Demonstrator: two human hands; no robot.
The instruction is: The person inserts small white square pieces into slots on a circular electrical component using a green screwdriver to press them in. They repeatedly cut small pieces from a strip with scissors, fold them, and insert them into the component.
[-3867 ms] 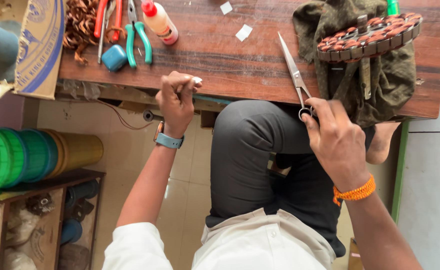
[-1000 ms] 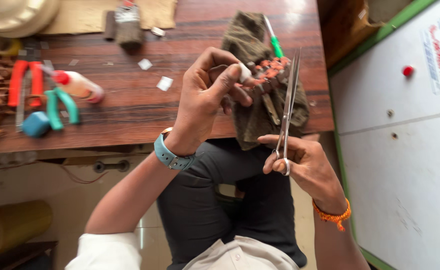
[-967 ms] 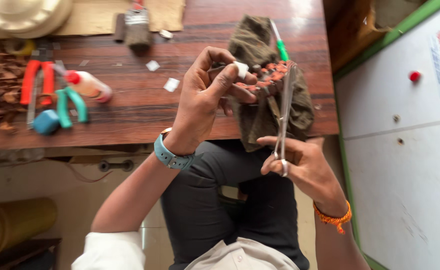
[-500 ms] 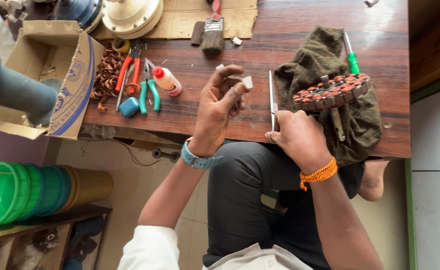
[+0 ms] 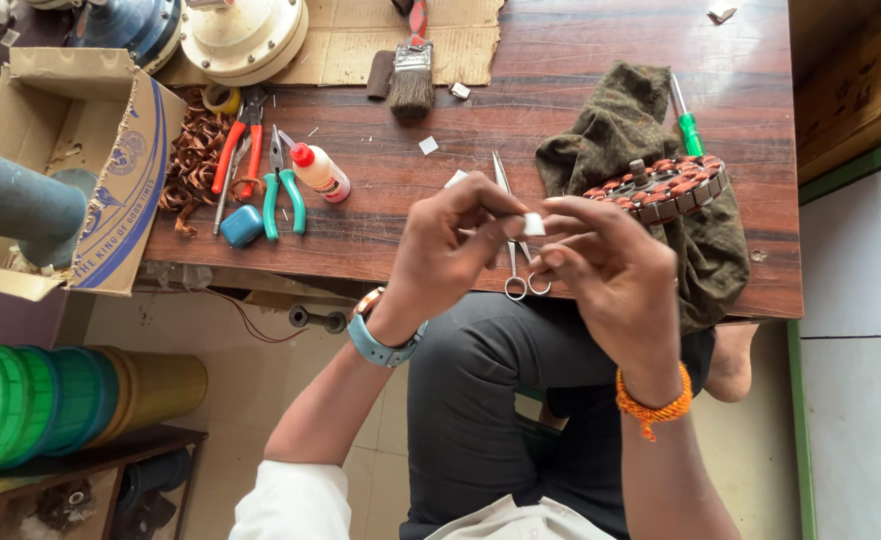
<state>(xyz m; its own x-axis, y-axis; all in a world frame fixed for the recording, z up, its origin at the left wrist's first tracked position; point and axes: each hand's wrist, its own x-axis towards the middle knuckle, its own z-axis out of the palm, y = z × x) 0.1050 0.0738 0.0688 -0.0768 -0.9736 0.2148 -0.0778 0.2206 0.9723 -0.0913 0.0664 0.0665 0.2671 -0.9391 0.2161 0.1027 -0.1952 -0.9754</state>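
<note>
Both hands pinching a small white paper slip above the surface.
Left hand (image 5: 450, 245) and right hand (image 5: 605, 275) pinched the paper slip (image 5: 533, 224) between fingertips; scissors (image 5: 515, 235) lay just beyond, wound stator (image 5: 665, 186) right.

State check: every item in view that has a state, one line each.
small white paper piece: pinched between left hand and right hand
steel scissors: shut, flat on the table
copper-wound round stator: lying on the olive cloth
white glue bottle with red cap: capped, on its side
wooden paintbrush: lying flat
</note>
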